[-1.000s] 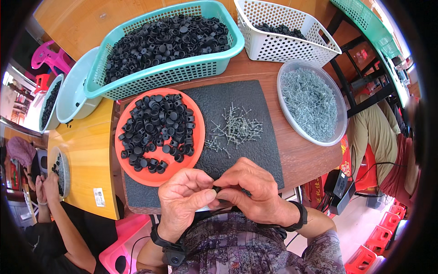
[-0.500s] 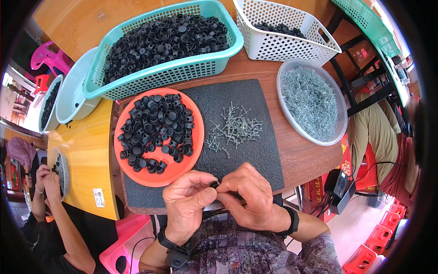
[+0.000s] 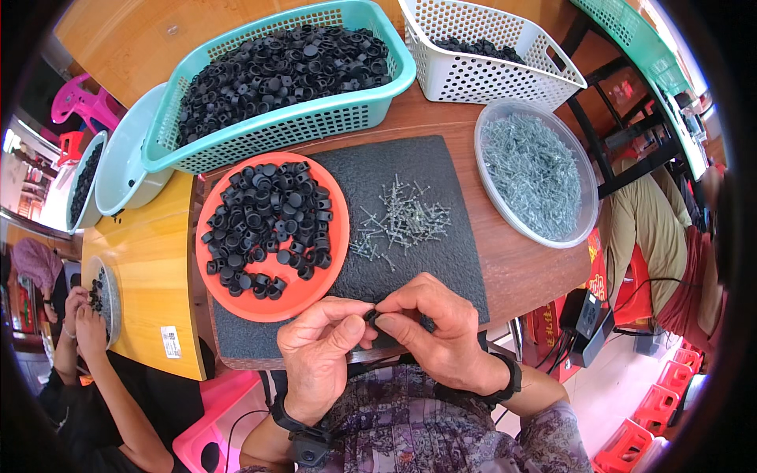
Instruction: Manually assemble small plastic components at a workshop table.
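A small black plastic cap (image 3: 370,315) is held between my two hands at the near edge of the table. The fingertips of my left hand (image 3: 317,347) pinch it from one side. From the other side, the thumb and index finger of my right hand (image 3: 441,335) close on it. Just beyond my left hand is a round orange-red tray (image 3: 315,293) with many black caps (image 3: 256,197) in it. A loose pile of thin metal screws (image 3: 406,217) lies on the dark textured mat (image 3: 355,165), past my right hand.
At the back stand a teal basket (image 3: 276,126) heaped with black parts and a white perforated basket (image 3: 481,83). A clear tub (image 3: 583,217) of screws sits at right. Leftward are a pale blue basin (image 3: 130,150) and a co-worker's hands (image 3: 85,319) at a yellow table (image 3: 150,276).
My right hand has turned slightly, and its thumb now shows against the cap. The cap has tilted a little between my fingers. Both hands stay in nearly the same place.
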Demonstrator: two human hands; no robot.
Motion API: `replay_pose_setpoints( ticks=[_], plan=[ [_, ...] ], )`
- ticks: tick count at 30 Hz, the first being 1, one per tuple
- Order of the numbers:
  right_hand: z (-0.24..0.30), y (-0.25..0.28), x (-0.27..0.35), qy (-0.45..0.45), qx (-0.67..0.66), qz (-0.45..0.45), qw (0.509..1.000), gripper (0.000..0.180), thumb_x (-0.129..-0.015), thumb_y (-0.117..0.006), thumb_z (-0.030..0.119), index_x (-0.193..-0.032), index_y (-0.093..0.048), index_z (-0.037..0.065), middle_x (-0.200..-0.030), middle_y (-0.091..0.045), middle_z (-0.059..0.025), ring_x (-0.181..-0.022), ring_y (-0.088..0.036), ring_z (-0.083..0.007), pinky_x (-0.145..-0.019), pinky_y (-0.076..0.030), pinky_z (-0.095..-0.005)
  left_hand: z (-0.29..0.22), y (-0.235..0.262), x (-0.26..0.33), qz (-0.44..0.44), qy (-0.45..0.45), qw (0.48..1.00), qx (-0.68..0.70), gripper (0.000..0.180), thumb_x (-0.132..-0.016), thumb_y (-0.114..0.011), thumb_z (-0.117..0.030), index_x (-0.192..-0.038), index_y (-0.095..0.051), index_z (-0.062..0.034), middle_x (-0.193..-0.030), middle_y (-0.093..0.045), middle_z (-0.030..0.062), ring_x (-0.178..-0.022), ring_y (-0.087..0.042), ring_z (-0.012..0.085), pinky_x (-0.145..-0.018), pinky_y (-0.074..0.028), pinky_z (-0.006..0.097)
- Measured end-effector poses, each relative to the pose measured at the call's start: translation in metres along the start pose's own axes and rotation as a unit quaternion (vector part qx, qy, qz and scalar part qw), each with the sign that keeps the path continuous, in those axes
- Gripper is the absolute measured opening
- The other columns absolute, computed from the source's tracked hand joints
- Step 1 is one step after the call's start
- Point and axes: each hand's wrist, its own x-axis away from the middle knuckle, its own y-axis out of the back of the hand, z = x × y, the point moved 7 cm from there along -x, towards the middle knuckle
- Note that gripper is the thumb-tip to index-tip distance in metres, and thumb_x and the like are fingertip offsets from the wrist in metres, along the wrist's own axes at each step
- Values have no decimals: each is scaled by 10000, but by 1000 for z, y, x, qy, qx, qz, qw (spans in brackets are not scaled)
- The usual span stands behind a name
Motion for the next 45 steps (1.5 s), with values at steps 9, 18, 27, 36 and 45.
replay_pose_setpoints(
  ticks=[9, 18, 27, 36, 45],
  plan=[
    [-2, 1, -1, -8, 9, 3, 1000, 113, -749, -677, -8, -827, -598, 14, -712, -558, -68, -618, -536, -175, -527, -429, -291, 5, -2, -5, 36, 27, 999, 19, 232, -797, -689, -72, -986, -630, 49, -884, -628, 86, -714, -613, 139, -621, -504, 237],
    [-3, 6, -3, -51, 17, 3, 999, 149, -735, -710, 9, -817, -585, 15, -713, -530, -64, -563, -527, -126, -484, -430, -250, 5, -6, -8, 106, 24, 994, -2, 252, -826, -669, -100, -1027, -624, 44, -886, -610, 67, -716, -603, 121, -628, -501, 228],
    [-10, 6, 2, -112, -6, 35, 993, 137, -725, -718, 25, -799, -603, 25, -721, -549, -76, -592, -533, -162, -512, -426, -284, 5, -3, 0, 126, 11, 988, -90, 278, -845, -658, -170, -1026, -606, 34, -846, -598, 50, -710, -580, 85, -626, -490, 196],
    [-10, 25, -30, 39, 209, 18, 977, 147, -700, -707, 23, -826, -632, 13, -724, -567, -111, -688, -547, -271, -598, -434, -354, 10, 4, -3, 83, 34, 995, -42, 316, -809, -702, -197, -955, -567, 49, -793, -616, 105, -634, -582, 129, -576, -490, 239],
    [-19, -4, -38, 83, 358, 86, 926, 134, -675, -666, 39, -724, -543, 18, -693, -533, -121, -703, -541, -310, -588, -445, -404, 10, 7, -1, 93, 21, 995, -29, 304, -815, -696, -184, -953, -569, 55, -795, -617, 115, -633, -580, 133, -578, -484, 240]
  ],
)
